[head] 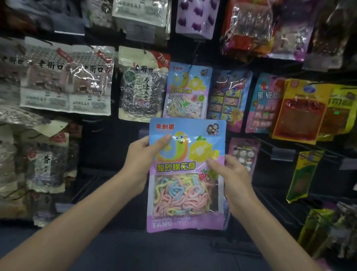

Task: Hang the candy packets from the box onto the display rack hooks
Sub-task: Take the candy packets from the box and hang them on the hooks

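Left hand (144, 156) pinches the left edge of the candy packet (184, 200) near its upper part, thumb on the front and fingers behind. Right hand (232, 178) pinches the right edge lower down in the same way. Both hands are clamped on the one packet.

I hold the packet upright in front of the middle of the display rack (100, 146), with its long axis vertical. A matching hung packet (186, 93) sits directly above it, and the held packet's top edge overlaps that packet's lower edge in this view. I judge that the target hook lies above and beyond the hands, so the coming move is up and then forward. The left hand grips nearer the top edge and is better placed to guide it.

The packet is glossy film, blue at the top and lilac below. It carries cartoon banana and lemon figures and yellow-green characters. A clear window shows tangled pastel ropes in pink, blue and yellow. I cannot make out the hang hole.
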{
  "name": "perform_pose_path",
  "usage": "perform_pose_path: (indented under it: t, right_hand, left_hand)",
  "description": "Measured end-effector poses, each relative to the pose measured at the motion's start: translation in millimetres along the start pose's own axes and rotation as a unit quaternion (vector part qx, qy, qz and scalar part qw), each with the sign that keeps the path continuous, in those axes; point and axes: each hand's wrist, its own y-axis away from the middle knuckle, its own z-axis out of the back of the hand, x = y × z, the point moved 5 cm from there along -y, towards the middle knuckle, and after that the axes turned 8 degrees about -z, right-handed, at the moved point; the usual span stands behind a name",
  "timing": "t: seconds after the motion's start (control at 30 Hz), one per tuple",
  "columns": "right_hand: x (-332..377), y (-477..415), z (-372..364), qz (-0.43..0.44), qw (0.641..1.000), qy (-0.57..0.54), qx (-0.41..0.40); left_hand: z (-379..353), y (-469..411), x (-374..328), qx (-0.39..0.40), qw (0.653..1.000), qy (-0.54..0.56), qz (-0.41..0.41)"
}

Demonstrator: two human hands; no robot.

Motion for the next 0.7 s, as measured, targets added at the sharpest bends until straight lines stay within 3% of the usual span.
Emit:
perform_pose_path:
  t: [0.2,0.33,0.7]
  right_hand:
    - [34.8,-50.8,-12.5,0.02,0.999,0.041,0.023]
    - [79.0,-87.1,-18.4,0.065,0.998,0.011,-0.014]
    - [159.9,-167.5,-52.4,0.087,0.994,-0.054,-0.05]
  left_hand:
    - [-16.7,-58.2,-6.6,-0.028,0.999,0.013,0.017]
    - [-29.0,-94.7,-9.9,-0.018,1.0,-0.005,0.012]
    - [-55.1,-187.7,-56.3,-0.054,0.997,-0.034,-0.03]
